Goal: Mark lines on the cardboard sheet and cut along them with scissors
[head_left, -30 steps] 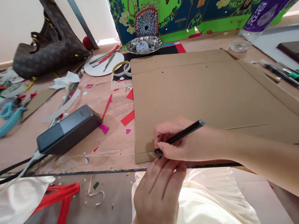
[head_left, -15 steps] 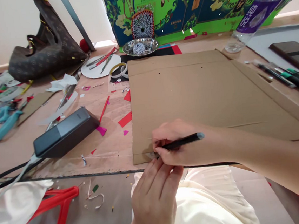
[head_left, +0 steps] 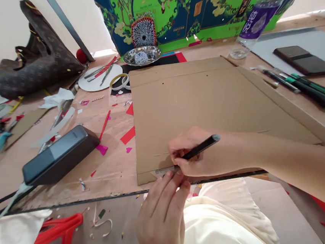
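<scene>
A large sheet of brown cardboard (head_left: 184,104) lies flat along the table's front edge. My right hand (head_left: 191,153) rests on its near part, closed around a slim black pen (head_left: 201,146) that slants up to the right. The pen's tip is hidden by my fingers. Close beside it, my left hand (head_left: 165,206) comes up from below with its fingers stretched out, the fingertips pressing at the cardboard's near edge. Under those fingertips shows a small greyish, see-through flat piece (head_left: 163,171), possibly a ruler; most of it is covered.
Left of the cardboard sit a dark grey power bank (head_left: 59,155) with cables and scattered paper scraps (head_left: 128,135). Behind stand a metal dish (head_left: 156,55) and a white disc (head_left: 100,77) with tweezers. Toward the right are a bottle (head_left: 253,29), cutters (head_left: 314,90) and a dark phone-like case (head_left: 304,59).
The view has shifted, so the table's things appear further left. My right hand with the pen has slid a little rightward along the cardboard's near edge, and more of the see-through piece shows.
</scene>
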Available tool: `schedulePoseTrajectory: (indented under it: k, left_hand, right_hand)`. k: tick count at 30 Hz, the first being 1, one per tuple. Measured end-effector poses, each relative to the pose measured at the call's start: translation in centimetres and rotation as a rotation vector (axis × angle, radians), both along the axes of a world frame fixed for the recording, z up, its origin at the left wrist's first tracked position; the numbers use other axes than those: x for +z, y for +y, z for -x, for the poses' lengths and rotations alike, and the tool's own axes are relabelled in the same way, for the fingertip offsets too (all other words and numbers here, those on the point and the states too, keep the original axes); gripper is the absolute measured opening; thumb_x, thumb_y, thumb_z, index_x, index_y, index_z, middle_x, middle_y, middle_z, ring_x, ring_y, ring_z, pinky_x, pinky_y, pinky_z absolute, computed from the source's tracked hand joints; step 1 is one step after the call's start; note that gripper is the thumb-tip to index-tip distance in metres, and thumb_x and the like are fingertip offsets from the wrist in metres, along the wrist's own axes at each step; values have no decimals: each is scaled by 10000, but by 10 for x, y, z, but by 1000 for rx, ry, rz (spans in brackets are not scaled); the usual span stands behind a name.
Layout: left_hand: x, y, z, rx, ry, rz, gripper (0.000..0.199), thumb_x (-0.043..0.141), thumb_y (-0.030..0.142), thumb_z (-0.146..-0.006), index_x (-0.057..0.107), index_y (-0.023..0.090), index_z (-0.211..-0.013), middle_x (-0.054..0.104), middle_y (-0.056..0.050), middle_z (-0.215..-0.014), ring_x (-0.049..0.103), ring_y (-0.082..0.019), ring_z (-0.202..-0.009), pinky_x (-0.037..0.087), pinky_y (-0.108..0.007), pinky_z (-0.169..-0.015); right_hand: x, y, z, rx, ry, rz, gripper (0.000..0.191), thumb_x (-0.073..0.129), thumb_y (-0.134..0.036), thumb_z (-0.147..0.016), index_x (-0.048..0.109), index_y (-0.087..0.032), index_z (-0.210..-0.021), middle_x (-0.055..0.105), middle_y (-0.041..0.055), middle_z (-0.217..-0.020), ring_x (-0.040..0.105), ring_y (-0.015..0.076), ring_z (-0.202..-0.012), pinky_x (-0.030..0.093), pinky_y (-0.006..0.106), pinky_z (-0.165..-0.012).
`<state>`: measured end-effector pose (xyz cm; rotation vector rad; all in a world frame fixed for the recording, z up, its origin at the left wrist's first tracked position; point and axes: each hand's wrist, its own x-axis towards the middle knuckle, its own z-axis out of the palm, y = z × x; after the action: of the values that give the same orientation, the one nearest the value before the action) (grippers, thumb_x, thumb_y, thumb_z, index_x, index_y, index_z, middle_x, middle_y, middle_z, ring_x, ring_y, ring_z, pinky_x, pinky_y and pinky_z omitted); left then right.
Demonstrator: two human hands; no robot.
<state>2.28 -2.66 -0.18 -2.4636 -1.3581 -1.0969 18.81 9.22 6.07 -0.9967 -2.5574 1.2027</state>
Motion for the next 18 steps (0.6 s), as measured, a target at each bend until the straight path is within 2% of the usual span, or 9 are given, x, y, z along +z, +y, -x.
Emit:
schedulePoseTrajectory:
  k: [2,7,13,18]
  left_hand:
    - [-1,0,0,-5,4,-7,146,604,81,-871,668,125,-994,730,-71,-1027,613,-171,-1119,464,-329,-984]
    - [-2,0,1,-16,7,-10,163,593,56,-866,677,119,-990,730,-78,-1032,614,-167,-1123,472,-319,-986]
    - [3,1,2,-15,13,-19,159,636,60,-838,680,116,-980,733,-71,-1029,638,-167,-1088,472,-305,-998]
    - [3,1,0,-14,3,-19,161,631,46,-837,682,111,-975,734,-68,-1025,645,-163,-1075,470,-301,-1002]
  right_hand:
    - [0,0,-3,7,-4,-2,68,525,-164,-762,547,-226,-744,562,-62,-651,493,92,-592,395,207,-572]
    - [-5,1,-7,45,18,-78,53,532,-205,-771,535,-235,-728,522,-82,-591,444,84,-531,322,206,-493]
    - [-2,3,-16,91,-41,-99,52,500,-176,-780,524,-210,-748,558,-56,-664,468,91,-592,324,219,-544]
    - [-1,3,-25,78,-69,-126,49,518,-169,-772,534,-202,-740,579,-41,-685,464,92,-601,299,223,-524]
